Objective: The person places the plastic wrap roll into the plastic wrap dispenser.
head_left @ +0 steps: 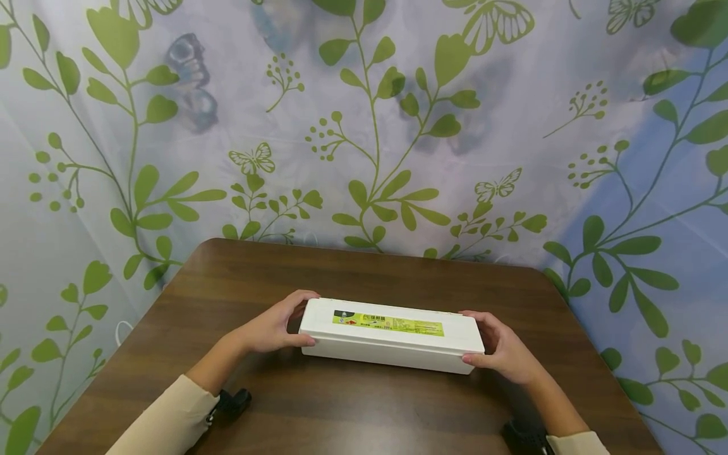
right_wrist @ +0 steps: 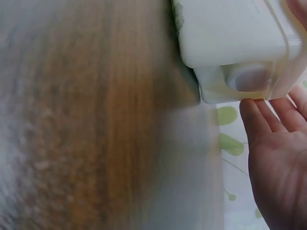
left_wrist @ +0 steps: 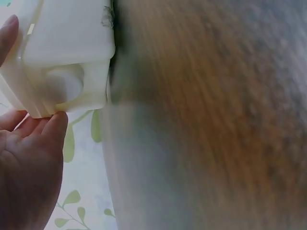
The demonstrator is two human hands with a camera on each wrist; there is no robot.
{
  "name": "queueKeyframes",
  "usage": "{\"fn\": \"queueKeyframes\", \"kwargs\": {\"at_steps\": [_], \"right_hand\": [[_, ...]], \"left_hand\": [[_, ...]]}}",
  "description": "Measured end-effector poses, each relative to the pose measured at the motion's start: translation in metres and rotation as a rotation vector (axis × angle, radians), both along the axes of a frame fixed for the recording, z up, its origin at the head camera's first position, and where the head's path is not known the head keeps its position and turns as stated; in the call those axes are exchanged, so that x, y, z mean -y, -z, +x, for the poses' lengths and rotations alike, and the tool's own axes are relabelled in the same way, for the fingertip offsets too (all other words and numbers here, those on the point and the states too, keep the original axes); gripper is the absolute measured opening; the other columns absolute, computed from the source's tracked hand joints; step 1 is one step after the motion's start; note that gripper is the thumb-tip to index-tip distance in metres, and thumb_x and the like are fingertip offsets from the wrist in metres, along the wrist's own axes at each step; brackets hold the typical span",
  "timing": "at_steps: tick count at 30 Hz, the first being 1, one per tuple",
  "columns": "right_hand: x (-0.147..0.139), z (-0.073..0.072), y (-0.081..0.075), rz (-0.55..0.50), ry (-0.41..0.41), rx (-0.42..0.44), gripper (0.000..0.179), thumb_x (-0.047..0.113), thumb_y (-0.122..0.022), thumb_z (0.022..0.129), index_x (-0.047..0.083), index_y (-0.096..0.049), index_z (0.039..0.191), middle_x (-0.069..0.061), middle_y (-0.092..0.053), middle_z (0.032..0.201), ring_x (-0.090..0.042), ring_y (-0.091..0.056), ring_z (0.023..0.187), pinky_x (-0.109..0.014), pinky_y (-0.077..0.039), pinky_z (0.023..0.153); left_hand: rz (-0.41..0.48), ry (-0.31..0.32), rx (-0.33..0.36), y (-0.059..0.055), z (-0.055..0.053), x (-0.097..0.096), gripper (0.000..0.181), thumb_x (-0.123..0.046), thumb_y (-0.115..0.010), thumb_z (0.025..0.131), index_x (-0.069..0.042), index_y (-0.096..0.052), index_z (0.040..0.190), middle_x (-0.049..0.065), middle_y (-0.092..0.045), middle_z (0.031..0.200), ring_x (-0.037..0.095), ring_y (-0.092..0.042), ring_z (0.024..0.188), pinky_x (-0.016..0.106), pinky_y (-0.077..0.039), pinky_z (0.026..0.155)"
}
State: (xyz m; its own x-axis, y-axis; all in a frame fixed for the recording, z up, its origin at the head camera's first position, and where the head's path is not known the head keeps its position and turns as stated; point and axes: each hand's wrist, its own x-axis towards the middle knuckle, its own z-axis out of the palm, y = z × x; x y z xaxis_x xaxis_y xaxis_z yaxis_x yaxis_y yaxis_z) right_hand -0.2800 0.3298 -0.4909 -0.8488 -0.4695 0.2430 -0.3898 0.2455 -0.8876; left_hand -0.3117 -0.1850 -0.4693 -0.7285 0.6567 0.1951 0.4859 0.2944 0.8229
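A long white plastic cling film box (head_left: pixel 392 354) with a green and yellow label (head_left: pixel 388 323) on its lid lies on the wooden table (head_left: pixel 398 411). My left hand (head_left: pixel 275 325) grips its left end, thumb on the front side and fingers at the back edge. At the opposite end, my right hand (head_left: pixel 505 346) holds the box the same way. The left wrist view shows the end of the box (left_wrist: pixel 72 43) with a round recess, and fingertips touching its back edge. A similar round recess shows on the end of the box (right_wrist: pixel 235 38) in the right wrist view.
Behind the table hangs a pale curtain (head_left: pixel 318 208) printed with green leaves and butterflies. The table's far edge runs just in front of it. Dark wrist devices (head_left: pixel 232 403) sit under both forearms. A thin white loop (head_left: pixel 121 332) shows beyond the table's left edge.
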Motion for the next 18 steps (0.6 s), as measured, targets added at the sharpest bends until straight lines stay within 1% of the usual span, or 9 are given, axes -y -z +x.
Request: {"fn": "queueKeyframes", "kwargs": {"at_steps": [5,8,14,18], "right_hand": [[-0.0001,-0.0011,-0.0007,0.008,0.0,0.022,0.078,-0.005,-0.079,0.083,-0.002,-0.039,0.15,-0.022,-0.052,0.14,-0.011,-0.064,0.111,-0.03,-0.059,0.083],[-0.0001,-0.0018,0.0,0.009,-0.002,0.024,0.077,-0.006,-0.079,0.084,-0.002,-0.039,0.15,-0.023,-0.052,0.139,-0.011,-0.063,0.111,-0.03,-0.059,0.083],[-0.0011,-0.0009,0.0011,0.0,0.0,0.027,0.076,-0.006,-0.079,0.083,0.0,-0.04,0.149,-0.023,-0.052,0.14,-0.01,-0.063,0.112,-0.029,-0.058,0.084],[-0.0016,-0.0003,0.0013,-0.006,0.001,0.024,0.076,-0.007,-0.078,0.084,0.0,-0.04,0.149,-0.025,-0.05,0.142,-0.01,-0.062,0.114,-0.028,-0.058,0.085]], "left_hand": [[-0.005,0.009,-0.019,0.0004,0.0013,0.0003,0.086,-0.025,-0.087,0.084,-0.008,-0.033,0.149,0.009,-0.043,0.148,0.028,-0.048,0.136,0.046,-0.038,0.118],[-0.006,0.007,-0.016,0.0007,0.002,0.0005,0.086,-0.025,-0.086,0.084,-0.008,-0.032,0.149,0.009,-0.043,0.148,0.028,-0.048,0.137,0.047,-0.038,0.117],[0.005,0.012,0.031,0.0012,0.0036,0.0003,0.085,-0.023,-0.084,0.087,-0.009,-0.03,0.15,0.01,-0.039,0.151,0.03,-0.046,0.141,0.044,-0.04,0.116],[0.001,0.003,0.057,0.0024,0.0039,0.0004,0.084,-0.024,-0.083,0.088,-0.01,-0.029,0.151,0.01,-0.037,0.153,0.033,-0.043,0.145,0.043,-0.039,0.117]]}}
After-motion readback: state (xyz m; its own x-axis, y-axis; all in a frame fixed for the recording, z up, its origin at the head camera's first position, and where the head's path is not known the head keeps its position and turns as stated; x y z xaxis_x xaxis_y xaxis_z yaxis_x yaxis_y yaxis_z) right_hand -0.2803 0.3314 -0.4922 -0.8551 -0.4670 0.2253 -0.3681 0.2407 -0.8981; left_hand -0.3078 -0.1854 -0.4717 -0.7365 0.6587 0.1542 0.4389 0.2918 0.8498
